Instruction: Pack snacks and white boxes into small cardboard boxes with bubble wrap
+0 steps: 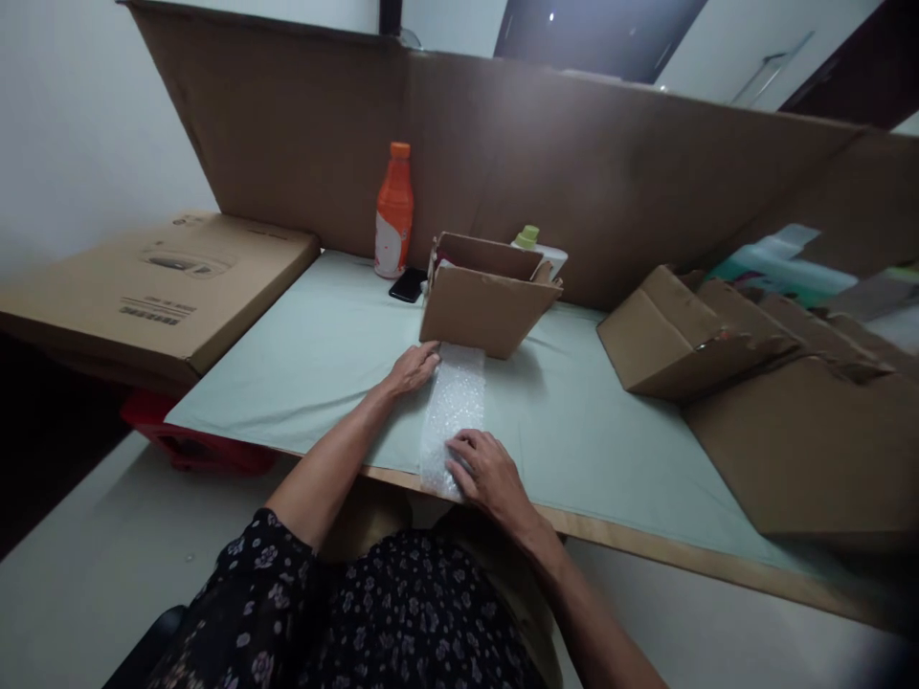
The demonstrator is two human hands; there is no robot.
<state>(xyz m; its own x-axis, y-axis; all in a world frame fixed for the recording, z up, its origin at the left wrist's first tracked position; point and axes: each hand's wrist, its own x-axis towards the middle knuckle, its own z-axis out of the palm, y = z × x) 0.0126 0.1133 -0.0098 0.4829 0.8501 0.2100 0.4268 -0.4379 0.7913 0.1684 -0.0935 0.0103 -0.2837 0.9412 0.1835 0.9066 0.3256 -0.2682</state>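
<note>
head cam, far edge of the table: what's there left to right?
Large flat carton → orange bottle → black phone → open cardboard box → stack of folded cartons. The green-capped bottle behind the open box overlaps it, so it is left out.

A bubble wrap strip (454, 407) lay on the table (323, 354), before an open box (484, 299). A bottle (394, 212) and phone (409, 284) stood behind-left; folded cartons (725, 335) lay right.

Dim, soft-focus, warped dark edges
</note>
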